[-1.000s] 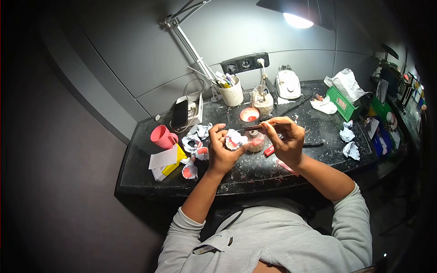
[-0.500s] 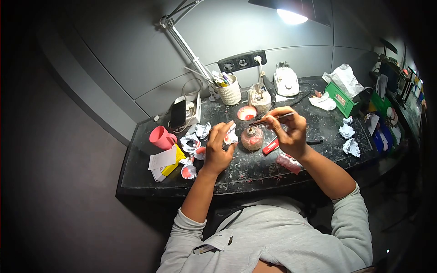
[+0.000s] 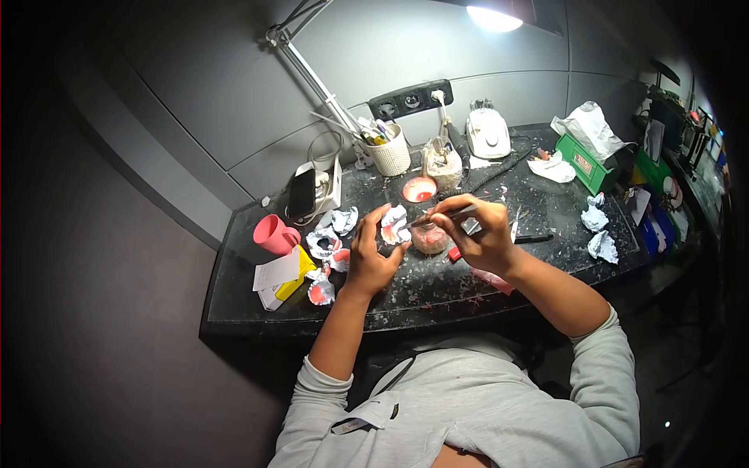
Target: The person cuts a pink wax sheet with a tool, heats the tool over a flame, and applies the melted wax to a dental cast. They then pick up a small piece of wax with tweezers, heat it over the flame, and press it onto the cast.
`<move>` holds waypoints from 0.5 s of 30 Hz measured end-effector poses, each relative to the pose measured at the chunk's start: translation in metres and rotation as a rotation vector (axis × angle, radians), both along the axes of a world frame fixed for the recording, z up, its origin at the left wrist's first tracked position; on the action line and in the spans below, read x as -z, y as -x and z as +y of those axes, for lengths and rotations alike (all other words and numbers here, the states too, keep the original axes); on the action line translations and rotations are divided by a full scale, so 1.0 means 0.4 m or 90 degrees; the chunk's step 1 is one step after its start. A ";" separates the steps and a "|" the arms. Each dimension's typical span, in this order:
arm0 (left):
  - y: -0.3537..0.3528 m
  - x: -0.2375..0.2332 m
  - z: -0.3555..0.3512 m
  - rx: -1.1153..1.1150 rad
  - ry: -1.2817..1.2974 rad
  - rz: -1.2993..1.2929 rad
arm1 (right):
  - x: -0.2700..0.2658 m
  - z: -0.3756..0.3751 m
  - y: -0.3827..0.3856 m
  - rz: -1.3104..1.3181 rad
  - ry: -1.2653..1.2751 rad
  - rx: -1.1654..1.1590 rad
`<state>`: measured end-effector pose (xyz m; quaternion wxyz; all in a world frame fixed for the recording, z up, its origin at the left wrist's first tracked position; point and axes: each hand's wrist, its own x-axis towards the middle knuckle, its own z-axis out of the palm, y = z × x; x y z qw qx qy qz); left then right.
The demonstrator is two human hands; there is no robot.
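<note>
My left hand point(image 3: 371, 261) grips a white plaster dental cast point(image 3: 395, 224) with pink wax on it, held up between thumb and fingers. In my right hand point(image 3: 485, 234) is a slim wax carving tool point(image 3: 422, 221), pinched like a pen, its tip right at the cast's edge. Below the tool stands a round glass spirit burner point(image 3: 431, 241), partly covered by it. A red object point(image 3: 455, 253) and a pink wax piece point(image 3: 491, 278) lie partly hidden beneath my right hand. More plaster casts point(image 3: 324, 243) with pink wax sit left of my left hand.
A pink mug point(image 3: 273, 234), yellow box point(image 3: 290, 285) and phone point(image 3: 302, 193) stand left. Behind are a pen holder point(image 3: 392, 154), a dish of pink wax point(image 3: 420, 189) and a white device point(image 3: 488, 134). On the right are a green box point(image 3: 581, 164) and crumpled paper point(image 3: 595, 220).
My right hand has moved down and left, bringing the carving tool from above the burner to the cast. My left hand still holds the cast. The view has shifted slightly.
</note>
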<state>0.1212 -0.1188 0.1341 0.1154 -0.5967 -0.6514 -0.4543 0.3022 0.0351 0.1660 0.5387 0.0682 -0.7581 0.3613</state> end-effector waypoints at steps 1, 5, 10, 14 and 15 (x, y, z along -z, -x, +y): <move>-0.003 -0.002 -0.001 -0.008 0.000 0.017 | 0.001 0.000 -0.001 0.000 0.030 0.021; -0.001 -0.009 0.001 -0.015 -0.015 0.079 | -0.003 0.008 -0.003 0.014 0.024 0.021; 0.001 -0.016 -0.002 -0.038 -0.025 0.030 | -0.020 0.002 -0.014 -0.009 0.008 0.043; 0.065 0.000 -0.020 0.325 -0.076 -0.676 | -0.024 0.031 -0.020 0.039 0.120 0.060; 0.081 0.001 -0.025 0.446 -0.091 -0.826 | -0.028 0.035 -0.024 0.047 0.149 0.073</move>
